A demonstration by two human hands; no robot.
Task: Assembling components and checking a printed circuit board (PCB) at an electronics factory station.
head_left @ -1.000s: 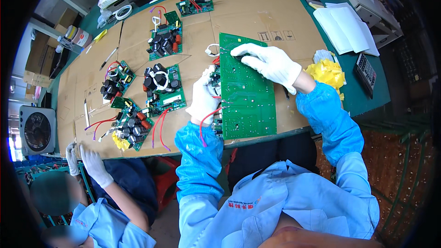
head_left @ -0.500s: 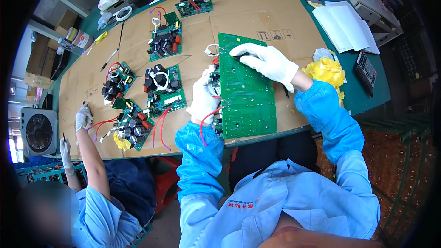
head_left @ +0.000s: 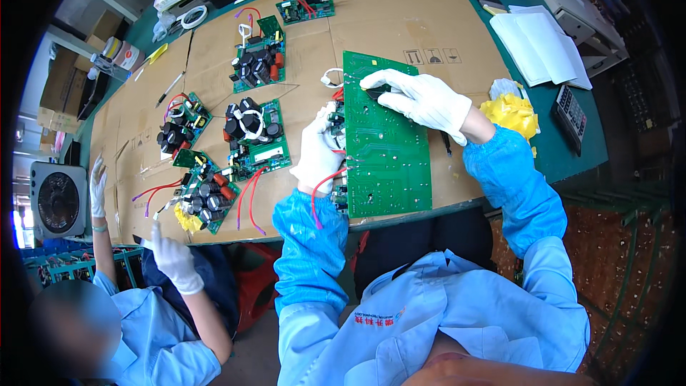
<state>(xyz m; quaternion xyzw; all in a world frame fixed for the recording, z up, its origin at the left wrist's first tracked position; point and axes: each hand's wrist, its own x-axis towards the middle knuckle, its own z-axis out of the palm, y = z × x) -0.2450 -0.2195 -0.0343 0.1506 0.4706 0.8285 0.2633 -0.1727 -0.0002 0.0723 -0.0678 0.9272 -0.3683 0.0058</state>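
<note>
A large green circuit board (head_left: pixel 386 150) stands tilted in front of me, its solder side towards me. My left hand (head_left: pixel 316 151), in a white glove, grips it at its left side, where components and red wires show; the fingertips are partly hidden among the parts. My right hand (head_left: pixel 421 102), also gloved, is closed on a small black object (head_left: pixel 376 91) at the upper part of the board's face. The glove covers most of that object, so its kind cannot be made out. A red wire (head_left: pixel 314 200) hangs from the board over my left wrist.
Several assembled circuit boards (head_left: pixel 257 132) lie on the cardboard (head_left: pixel 400 14) to the left and back. To the right are crumpled yellow material (head_left: pixel 509 114), a calculator (head_left: pixel 569 118) and papers (head_left: pixel 536 46). A co-worker's gloved hand (head_left: pixel 175 261) is at the lower left.
My right hand has shifted slightly right and down over the board, showing more of the black object. My left hand stays put. The co-worker's hands have moved away from the boards.
</note>
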